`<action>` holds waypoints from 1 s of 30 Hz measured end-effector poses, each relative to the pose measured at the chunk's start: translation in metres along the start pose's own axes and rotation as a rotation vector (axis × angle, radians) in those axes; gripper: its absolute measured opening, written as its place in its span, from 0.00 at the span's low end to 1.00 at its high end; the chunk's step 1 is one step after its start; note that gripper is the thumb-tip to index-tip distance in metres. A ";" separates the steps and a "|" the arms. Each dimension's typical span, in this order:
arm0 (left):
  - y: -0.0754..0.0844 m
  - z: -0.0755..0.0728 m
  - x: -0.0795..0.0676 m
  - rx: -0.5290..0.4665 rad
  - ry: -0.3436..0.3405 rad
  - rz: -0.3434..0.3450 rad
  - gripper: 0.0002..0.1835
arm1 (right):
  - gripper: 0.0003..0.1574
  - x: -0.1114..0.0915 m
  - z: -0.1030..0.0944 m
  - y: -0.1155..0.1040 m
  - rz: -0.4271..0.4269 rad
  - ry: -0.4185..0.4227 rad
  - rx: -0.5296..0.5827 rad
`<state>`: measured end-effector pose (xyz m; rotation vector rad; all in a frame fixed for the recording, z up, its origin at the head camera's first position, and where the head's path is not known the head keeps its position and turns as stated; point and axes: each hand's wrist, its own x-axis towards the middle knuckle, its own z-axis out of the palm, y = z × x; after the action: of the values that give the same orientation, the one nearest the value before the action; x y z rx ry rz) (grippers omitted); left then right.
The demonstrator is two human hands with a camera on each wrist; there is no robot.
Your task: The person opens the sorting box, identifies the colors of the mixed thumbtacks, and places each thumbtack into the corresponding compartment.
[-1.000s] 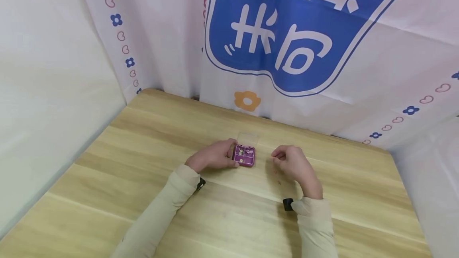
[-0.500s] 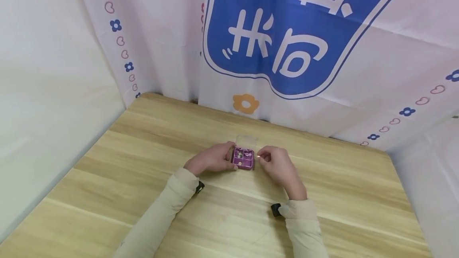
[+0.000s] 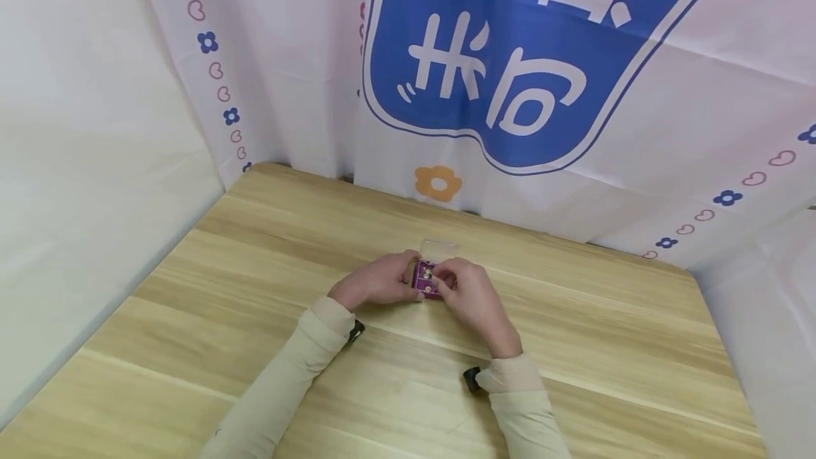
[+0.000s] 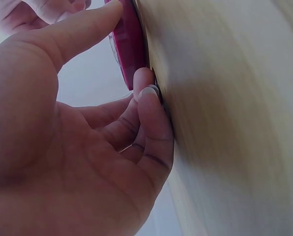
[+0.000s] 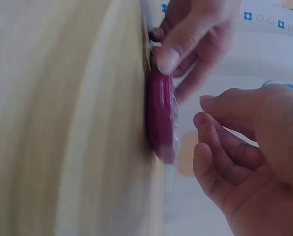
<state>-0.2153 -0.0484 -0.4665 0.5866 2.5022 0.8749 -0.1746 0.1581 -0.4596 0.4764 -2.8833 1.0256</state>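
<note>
A small purple compartment box with little pieces inside lies on the table, its clear lid folded back on the far side. My left hand holds the box at its left side, the thumb on the near edge and the other fingers curled toward the far edge. Over the box's right half is my right hand, hiding those compartments. In the right wrist view, its thumb and index fingertips come close together beside the box's open top; I cannot tell whether a tiny piece is between them.
The wood-grain table spreads around both arms. A printed cloth hangs along its far edge, and a white sheet stands at the left. Black bands show at the wrists.
My right hand has moved left from the table beside the box to over its right compartments, fingertips still together. The left hand has kept hold of the box in the same place.
</note>
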 end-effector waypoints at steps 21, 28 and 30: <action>0.001 0.000 0.003 -0.004 -0.010 0.031 0.42 | 0.06 0.003 0.015 -0.002 -0.064 -0.062 -0.020; 0.000 -0.001 0.000 -0.020 -0.002 0.041 0.38 | 0.08 0.004 0.018 -0.003 -0.063 -0.058 -0.021; -0.001 -0.001 -0.001 -0.019 0.001 0.039 0.39 | 0.09 0.005 0.018 -0.003 -0.058 -0.059 -0.016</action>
<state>-0.2152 -0.0500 -0.4658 0.6311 2.4886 0.9129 -0.1771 0.1431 -0.4714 0.5959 -2.9078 0.9960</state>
